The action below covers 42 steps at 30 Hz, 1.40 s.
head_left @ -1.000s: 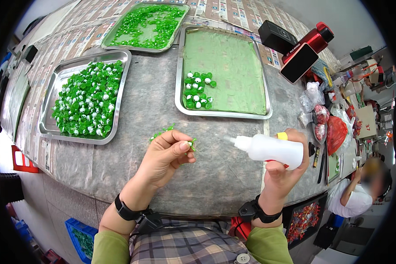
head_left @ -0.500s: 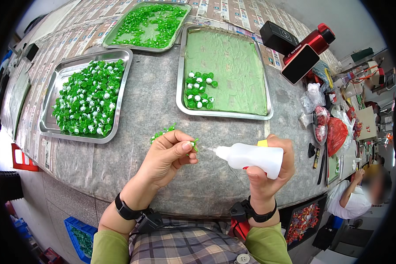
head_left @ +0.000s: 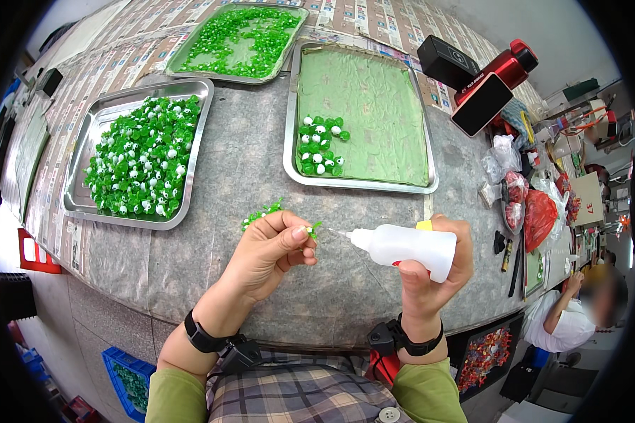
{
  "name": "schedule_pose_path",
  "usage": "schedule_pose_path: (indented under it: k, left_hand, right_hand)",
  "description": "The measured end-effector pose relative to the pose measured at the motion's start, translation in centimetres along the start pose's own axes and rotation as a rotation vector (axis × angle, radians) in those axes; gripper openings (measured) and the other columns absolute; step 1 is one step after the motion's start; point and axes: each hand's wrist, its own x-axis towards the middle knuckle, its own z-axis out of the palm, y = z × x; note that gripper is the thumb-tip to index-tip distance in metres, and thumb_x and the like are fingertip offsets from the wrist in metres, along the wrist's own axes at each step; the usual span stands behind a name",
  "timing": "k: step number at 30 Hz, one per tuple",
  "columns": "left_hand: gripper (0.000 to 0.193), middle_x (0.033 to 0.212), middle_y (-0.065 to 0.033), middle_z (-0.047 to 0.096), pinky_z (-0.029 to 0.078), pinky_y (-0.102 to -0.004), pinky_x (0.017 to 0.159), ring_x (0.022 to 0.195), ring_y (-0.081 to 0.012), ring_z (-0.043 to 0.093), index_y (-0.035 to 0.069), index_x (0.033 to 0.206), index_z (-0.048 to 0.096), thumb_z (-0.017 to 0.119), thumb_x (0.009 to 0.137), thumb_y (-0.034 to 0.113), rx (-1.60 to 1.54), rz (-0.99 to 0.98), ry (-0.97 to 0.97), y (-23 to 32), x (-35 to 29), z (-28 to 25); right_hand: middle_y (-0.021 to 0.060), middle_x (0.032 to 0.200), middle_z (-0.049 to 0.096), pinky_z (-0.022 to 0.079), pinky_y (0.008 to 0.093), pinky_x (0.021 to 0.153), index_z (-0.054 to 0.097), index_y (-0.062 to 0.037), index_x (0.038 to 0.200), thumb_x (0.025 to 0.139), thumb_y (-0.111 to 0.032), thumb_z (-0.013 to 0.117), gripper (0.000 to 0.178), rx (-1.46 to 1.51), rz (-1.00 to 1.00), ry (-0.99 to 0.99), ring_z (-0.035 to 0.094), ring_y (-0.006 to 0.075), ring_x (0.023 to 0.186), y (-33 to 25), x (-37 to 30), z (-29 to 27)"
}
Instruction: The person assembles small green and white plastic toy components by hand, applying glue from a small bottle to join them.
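Between the thumb and fingertips of my left hand [head_left: 279, 243] is a small green plastic piece [head_left: 313, 230], mostly hidden by the fingers. My right hand [head_left: 441, 261] is wrapped round a white squeeze bottle [head_left: 406, 248], tipped on its side. Its thin nozzle points left at the green piece, a small gap apart from it. Behind my left hand a few loose green pieces [head_left: 264, 210] lie on the grey table cover. Farther back, a metal tray lined with green cloth [head_left: 381, 106] holds a small group of green-and-white pieces [head_left: 320, 144] in its near left corner.
At the left stands a metal tray [head_left: 77, 204] heaped with green-and-white pieces; another green-filled tray [head_left: 300, 17] sits behind it. A phone [head_left: 481, 104] leans on a red flask [head_left: 508, 65] beside a black box [head_left: 446, 60]. Plastic bags [head_left: 540, 218] and another person [head_left: 564, 314] are at the right.
The white bottle has drawn back slightly to the right, widening the gap between its nozzle and the green piece. My left hand has barely moved.
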Motion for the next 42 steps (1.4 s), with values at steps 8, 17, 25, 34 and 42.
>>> schedule_pose_path:
  k: [8,17,25,34,42]
  left_hand:
    - [0.009,0.071,-0.0046,0.057,0.047,-0.0229,0.06,0.063,-0.0113,0.056,0.003,0.08,0.055,0.058,0.075,0.01,0.092,0.093,0.063,0.1,-0.1,0.4]
    - [0.011,0.074,-0.0049,0.058,0.046,-0.0222,0.061,0.066,-0.0112,0.055,0.002,0.083,0.056,0.06,0.073,0.006,0.191,0.216,0.142,0.1,-0.2,0.7]
    - [0.012,0.074,-0.0053,0.058,0.047,-0.0226,0.062,0.066,-0.0115,0.056,0.002,0.084,0.055,0.059,0.073,0.006,0.184,0.22,0.132,0.1,-0.2,0.6]
    - [0.012,0.075,-0.0054,0.057,0.048,-0.0243,0.064,0.067,-0.0122,0.056,0.002,0.087,0.054,0.057,0.076,0.007,0.159,0.212,0.177,0.2,-0.2,0.4]
    - [0.011,0.075,-0.0049,0.057,0.048,-0.025,0.065,0.069,-0.0111,0.055,0.002,0.086,0.054,0.056,0.076,0.007,0.133,0.203,0.154,0.2,0.0,0.6]
  right_hand:
    - [0.0051,0.065,0.05,0.034,0.0235,0.046,0.048,-0.003,0.079,0.057,-0.033,0.074,0.045,0.075,-0.031,0.059,0.046,0.0135,0.053,0.1,0.0,0.0]
    - [0.0043,0.061,0.051,0.034,0.0238,0.045,0.049,-0.0033,0.078,0.057,-0.032,0.074,0.043,0.044,-0.011,0.023,0.045,0.0131,0.049,0.5,-0.2,0.2]
    - [0.0024,0.07,0.05,0.036,0.0219,0.048,0.049,-0.003,0.078,0.061,-0.035,0.072,0.043,0.105,0.037,0.192,0.046,0.0102,0.054,0.5,-0.3,0.0]
    - [0.0098,0.095,0.052,0.042,0.0263,0.076,0.04,0.001,0.104,0.073,-0.007,0.058,0.037,0.173,0.553,0.127,0.052,0.0146,0.087,6.7,0.5,-6.6]
    - [0.0099,0.1,0.052,0.038,0.0263,0.081,0.037,0.0001,0.108,0.073,-0.004,0.057,0.041,0.05,0.674,0.138,0.049,0.0169,0.09,10.6,-2.4,-10.0]
